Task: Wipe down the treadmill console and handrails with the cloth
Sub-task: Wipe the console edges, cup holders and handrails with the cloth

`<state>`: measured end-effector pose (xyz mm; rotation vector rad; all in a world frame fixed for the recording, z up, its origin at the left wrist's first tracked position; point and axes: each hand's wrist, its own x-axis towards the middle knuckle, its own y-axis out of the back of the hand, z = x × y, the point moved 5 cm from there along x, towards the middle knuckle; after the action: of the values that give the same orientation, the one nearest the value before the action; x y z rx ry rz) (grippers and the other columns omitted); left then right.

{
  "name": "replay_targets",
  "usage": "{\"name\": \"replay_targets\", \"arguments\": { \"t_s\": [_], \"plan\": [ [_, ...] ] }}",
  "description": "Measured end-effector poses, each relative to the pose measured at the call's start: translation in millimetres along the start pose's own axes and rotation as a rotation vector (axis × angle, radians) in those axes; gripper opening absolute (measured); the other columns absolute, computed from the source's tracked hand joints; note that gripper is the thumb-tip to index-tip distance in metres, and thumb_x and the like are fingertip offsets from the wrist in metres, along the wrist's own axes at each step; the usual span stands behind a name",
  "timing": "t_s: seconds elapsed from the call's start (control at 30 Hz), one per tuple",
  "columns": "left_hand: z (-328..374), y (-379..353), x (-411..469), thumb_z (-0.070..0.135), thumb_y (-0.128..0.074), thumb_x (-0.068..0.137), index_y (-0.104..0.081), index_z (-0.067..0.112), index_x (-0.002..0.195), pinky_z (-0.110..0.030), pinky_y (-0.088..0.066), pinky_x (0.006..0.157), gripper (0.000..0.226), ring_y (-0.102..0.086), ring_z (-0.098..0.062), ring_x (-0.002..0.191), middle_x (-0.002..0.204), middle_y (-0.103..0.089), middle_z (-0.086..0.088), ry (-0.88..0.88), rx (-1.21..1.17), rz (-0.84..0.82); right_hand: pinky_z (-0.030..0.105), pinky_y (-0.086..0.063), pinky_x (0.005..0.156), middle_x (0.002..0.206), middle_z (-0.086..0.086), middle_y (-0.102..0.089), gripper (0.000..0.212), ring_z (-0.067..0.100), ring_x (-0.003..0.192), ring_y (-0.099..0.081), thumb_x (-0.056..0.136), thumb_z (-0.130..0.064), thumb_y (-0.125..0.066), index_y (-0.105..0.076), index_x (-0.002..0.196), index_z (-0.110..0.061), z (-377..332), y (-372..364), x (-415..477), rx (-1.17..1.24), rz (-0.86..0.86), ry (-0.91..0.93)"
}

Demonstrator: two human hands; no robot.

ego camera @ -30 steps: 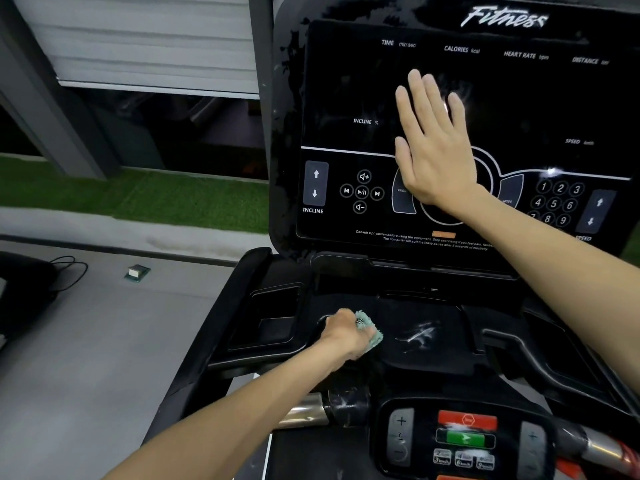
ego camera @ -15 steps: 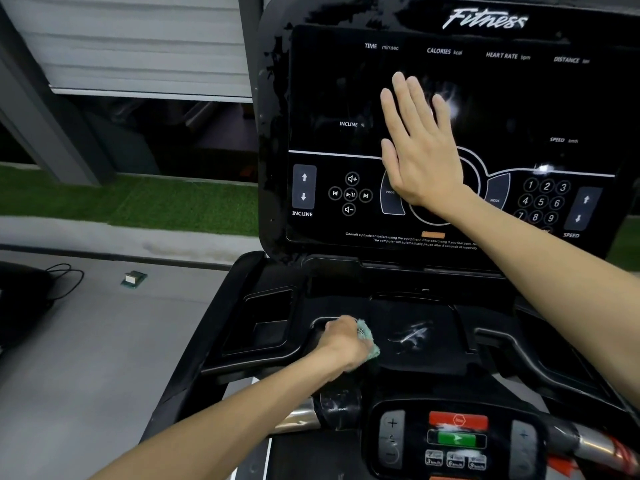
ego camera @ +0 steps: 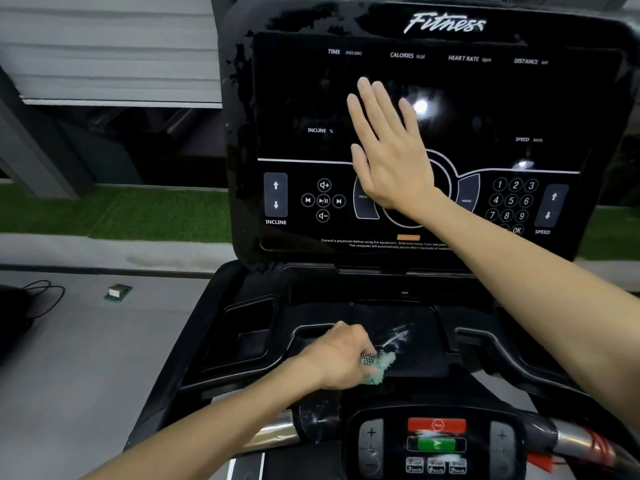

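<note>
Floor at left: cable point(ego camera: 46, 292), small box point(ego camera: 117, 292). Right hand point(ego camera: 391, 157) flat, fingers straight, on console point(ego camera: 502, 109); left hand point(ego camera: 341, 358) clutches cloth point(ego camera: 380, 367) on tray point(ego camera: 427, 344).

On your left: small green-white box point(ego camera: 117, 292) on the grey floor point(ego camera: 86, 358), black cable point(ego camera: 48, 289) nearby, turf strip point(ego camera: 138, 211) beyond.

glossy black plastic console point(ego camera: 429, 98), fuzzy teal cloth point(ego camera: 379, 368), shiny metal handrail point(ego camera: 273, 434)

Your left hand point(ego camera: 337, 360) | slid the cloth point(ego camera: 378, 369) right and nearer | tray point(ego camera: 426, 344) | now beside smear point(ego camera: 398, 336)
</note>
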<state>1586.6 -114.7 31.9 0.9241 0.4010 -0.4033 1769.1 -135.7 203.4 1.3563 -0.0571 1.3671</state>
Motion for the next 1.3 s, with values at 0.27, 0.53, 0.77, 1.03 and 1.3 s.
{"name": "replay_targets", "arguments": {
  "t_s": [0.27, 0.53, 0.77, 1.03, 1.3],
  "plan": [
    [2.8, -12.8, 14.9, -0.007, -0.059, 0.088, -0.069, 0.013, 0.117, -0.039, -0.052, 0.095, 0.036, -0.063, -0.028, 0.106, 0.113, -0.068, -0.015, -0.125, 0.056, 0.058, 0.044, -0.013, 0.119, 0.159, 0.014, -0.017, 0.057, 0.027, 0.147, -0.014, 0.100, -0.029, -0.029, -0.020, 0.152, -0.007, 1.2, 1.1, -1.1, 0.027, -0.002, 0.004],
    [5.5, 13.8, 1.3, 0.025, -0.066, 0.093, -0.073, 0.023, 0.114, -0.024, -0.049, 0.097, 0.022, -0.066, -0.007, 0.102, 0.105, -0.074, 0.006, -0.110, -0.293, 0.027, 0.045, -0.014, 0.118, 0.159, 0.015, -0.016, 0.057, 0.028, 0.147, -0.013, 0.100, -0.029, -0.029, -0.021, 0.151, -0.006, 3.2, 7.1, 0.1, 0.068, -0.080, 0.005],
    [35.9, 58.7, -7.7, 0.029, -0.070, 0.090, -0.067, 0.021, 0.126, -0.010, -0.037, 0.098, 0.037, -0.056, -0.008, 0.119, 0.123, -0.068, 0.003, -0.161, -0.147, 0.452, 0.046, -0.047, 0.091, 0.110, 0.011, -0.067, 0.037, 0.024, 0.093, -0.064, 0.091, -0.008, -0.044, -0.057, 0.125, -0.002, -1.2, 71.1, -42.8, 0.488, -0.114, 0.186],
    [73.8, 108.8, -33.4, 0.014, -0.081, 0.078, -0.074, 0.028, 0.106, -0.020, -0.051, 0.091, 0.032, -0.069, -0.003, 0.097, 0.101, -0.076, 0.008, -0.412, -0.417, 0.682, 0.028, -0.049, 0.095, 0.108, -0.002, -0.069, 0.024, 0.008, 0.102, -0.064, 0.097, -0.023, -0.054, -0.065, 0.118, -0.014, 13.0, 70.8, -120.3, 1.416, -0.697, -0.376],
    [87.1, 118.6, -41.8, 0.020, -0.084, 0.074, -0.074, 0.040, 0.089, -0.020, -0.052, 0.084, 0.027, -0.069, 0.000, 0.086, 0.087, -0.075, 0.018, -0.464, -0.345, 0.758, 0.030, -0.053, 0.087, 0.110, 0.008, -0.071, 0.038, 0.017, 0.102, -0.067, 0.086, -0.028, -0.064, -0.060, 0.124, -0.025, 15.2, 67.7, -144.3, 1.696, -0.760, -0.585]
  ]
}}
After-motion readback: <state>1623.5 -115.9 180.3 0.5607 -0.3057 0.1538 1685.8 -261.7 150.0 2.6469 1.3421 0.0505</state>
